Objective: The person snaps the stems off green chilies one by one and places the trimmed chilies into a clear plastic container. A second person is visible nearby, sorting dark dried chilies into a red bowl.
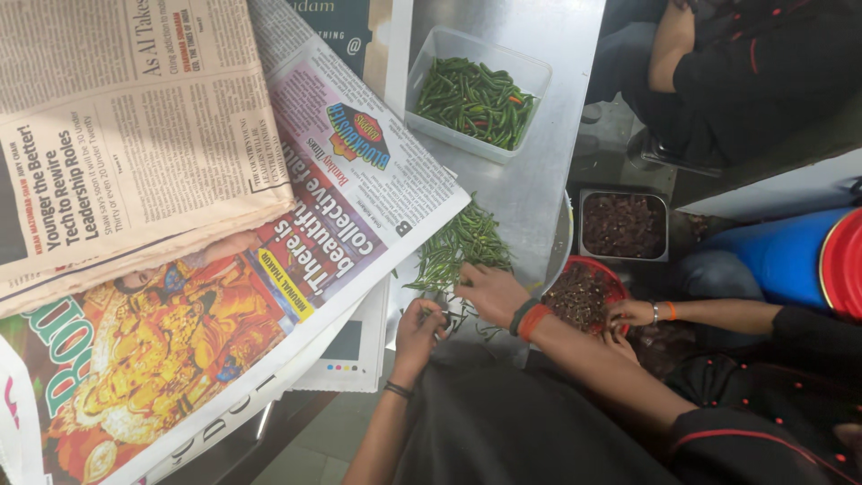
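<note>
My left hand pinches a thin green chilli at the near edge of a loose pile of green chillies on the steel table. My right hand, with orange and dark bands on the wrist, rests on the near side of that pile, its fingers curled over the chillies and close to the left hand. Whether it grips one I cannot tell. A clear plastic tub farther back holds more green chillies.
Newspapers cover the table's left half and overhang its edge. Beside me a second person's hands work over a red basket of dark pieces. A steel tray of the same, a blue drum and a seated person are at right.
</note>
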